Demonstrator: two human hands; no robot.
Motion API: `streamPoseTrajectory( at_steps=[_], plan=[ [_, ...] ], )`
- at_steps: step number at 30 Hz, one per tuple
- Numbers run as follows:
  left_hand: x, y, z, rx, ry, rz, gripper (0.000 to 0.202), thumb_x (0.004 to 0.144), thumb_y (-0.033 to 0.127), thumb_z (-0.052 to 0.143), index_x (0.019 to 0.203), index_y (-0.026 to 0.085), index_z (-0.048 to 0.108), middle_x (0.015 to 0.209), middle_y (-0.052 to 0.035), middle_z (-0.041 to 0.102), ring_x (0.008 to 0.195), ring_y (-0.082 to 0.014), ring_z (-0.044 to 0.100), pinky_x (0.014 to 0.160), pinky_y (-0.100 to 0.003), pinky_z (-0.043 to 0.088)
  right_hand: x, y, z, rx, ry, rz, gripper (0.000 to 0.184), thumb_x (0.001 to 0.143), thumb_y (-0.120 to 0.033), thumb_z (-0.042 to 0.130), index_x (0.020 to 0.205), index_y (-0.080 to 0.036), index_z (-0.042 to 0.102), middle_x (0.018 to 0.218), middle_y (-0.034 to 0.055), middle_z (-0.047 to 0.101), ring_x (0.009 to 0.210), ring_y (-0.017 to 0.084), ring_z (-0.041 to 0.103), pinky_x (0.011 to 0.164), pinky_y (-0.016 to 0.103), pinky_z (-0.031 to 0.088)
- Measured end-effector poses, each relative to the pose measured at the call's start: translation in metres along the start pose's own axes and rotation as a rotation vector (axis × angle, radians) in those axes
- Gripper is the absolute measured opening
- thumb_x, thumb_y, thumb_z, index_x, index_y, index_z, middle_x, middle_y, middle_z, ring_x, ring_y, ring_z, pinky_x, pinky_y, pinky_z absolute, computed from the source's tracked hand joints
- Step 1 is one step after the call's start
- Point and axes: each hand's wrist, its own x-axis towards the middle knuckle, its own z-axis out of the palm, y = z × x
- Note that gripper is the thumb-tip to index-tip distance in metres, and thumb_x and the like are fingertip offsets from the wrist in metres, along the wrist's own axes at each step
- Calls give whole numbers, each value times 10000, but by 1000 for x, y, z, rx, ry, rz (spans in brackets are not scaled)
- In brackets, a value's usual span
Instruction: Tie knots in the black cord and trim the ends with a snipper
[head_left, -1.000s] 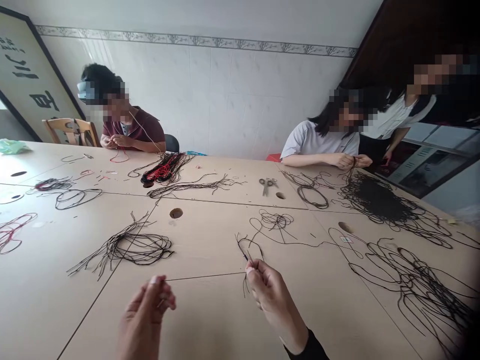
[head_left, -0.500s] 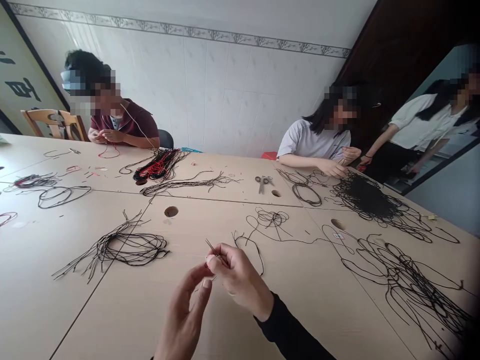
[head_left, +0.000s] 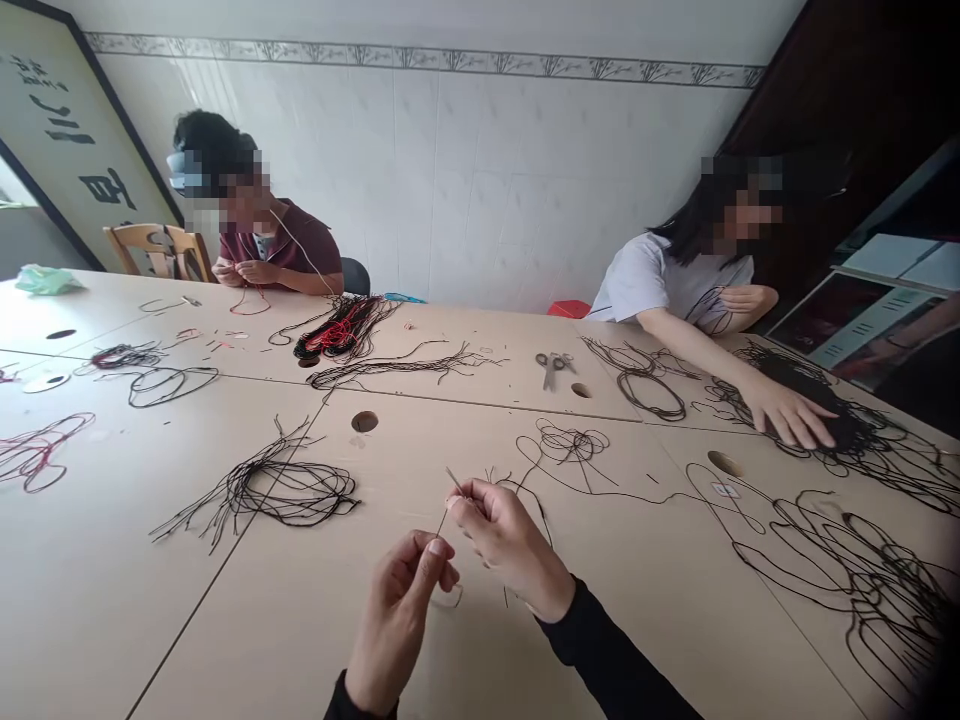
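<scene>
At six o'clock, the right-hand fingers [head_left: 484, 510] hide part of a thin dark straight rod [head_left: 453, 480]; its material is too small to tell.

Left hand [head_left: 394, 622] raised, thumb upward; right hand [head_left: 510, 548] pinched just beside it; black sleeve [head_left: 611, 650] on the right forearm.

thin dark cord end [head_left: 451, 480], tilted up to the left, pinched in the right hand [head_left: 506, 545]
</scene>
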Motion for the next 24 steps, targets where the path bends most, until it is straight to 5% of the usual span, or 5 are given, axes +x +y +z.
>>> streamPoseTrajectory(
  at_steps=[7, 14, 19, 24],
  plan=[
    [-5, -8, -31, 92, 236, -163, 416, 758, 583, 589, 808, 172, 637, 538, 37, 464, 582, -148, 498, 650, -263, 427, 41, 21, -40, -310, 328, -5, 277, 860, -432, 417, 703, -203, 414, 559, -81, 272, 459, 79, 250, 416, 199, 238],
    [-2, -6, -31, 185, 415, -304, 603, 626, 689, 623, 937, 174, 665, 458, 75, 348, 430, -122, 359, 428, -228, 282, 88, 25, -54, -617, 447, 38, 145, 811, -272, 500, 699, -181, 490, 660, 15, 569, 615, 147, 527, 565, 235, 370],
    [2, -14, -30, 381, 434, -271, 571, 602, 698, 614, 857, 195, 704, 700, -16, 669, 562, -185, 554, 521, -270, 427, 110, 31, -63, -883, 474, 94, 134, 817, -179, 544, 936, -127, 578, 937, 140, 649, 848, 235, 615, 696, 294, 418],
    [3, -21, -24, 438, 490, -261, 534, 656, 687, 559, 859, 214, 703, 839, -35, 729, 711, -240, 623, 613, -291, 483, 120, 44, -68, -1057, 463, 92, 238, 840, -161, 532, 1068, -114, 583, 1066, 157, 609, 944, 246, 597, 741, 310, 446]
  ],
)
